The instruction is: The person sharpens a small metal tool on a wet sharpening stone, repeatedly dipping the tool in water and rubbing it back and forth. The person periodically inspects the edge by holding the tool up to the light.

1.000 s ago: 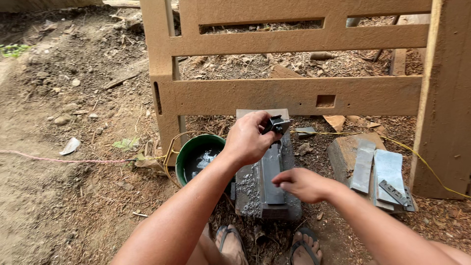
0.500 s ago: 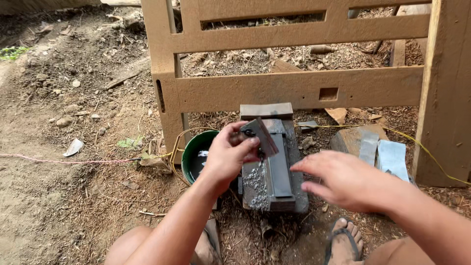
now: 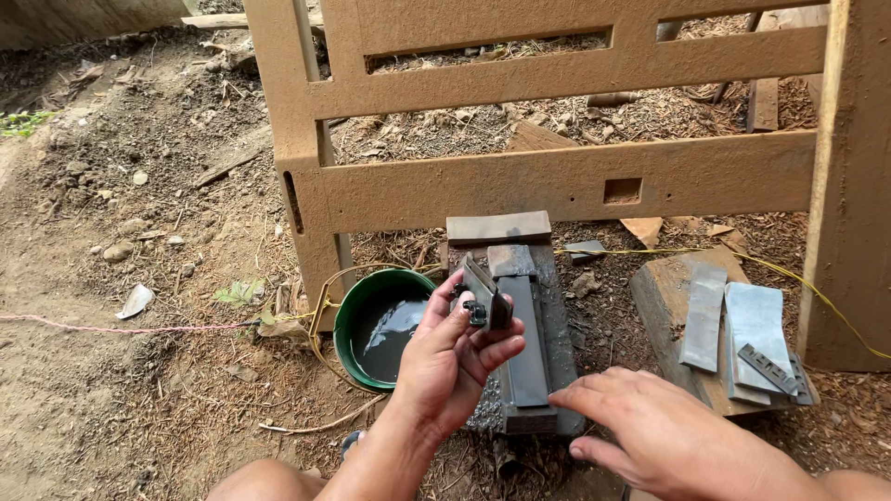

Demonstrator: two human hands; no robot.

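Right hand [image 3: 664,436]: hovering low and empty, fingers slightly apart and pointing toward the stone, touching nothing.
Left hand [image 3: 455,357]: gripping the small dark blade piece [image 3: 483,295], thumb and fingers clamped on it, lifting it edge-up above the stone's left side, seemingly so its face can be looked over.
Sharpening stone [image 3: 524,343]: lying lengthwise on a dark block, wet grit collecting at its near end.
Green bowl [image 3: 351,311]: sitting just left of the stone, holding dark water within reach.
Spare blades [image 3: 733,325]: resting on a board to the right.
Wooden frame [image 3: 557,186]: standing behind everything.
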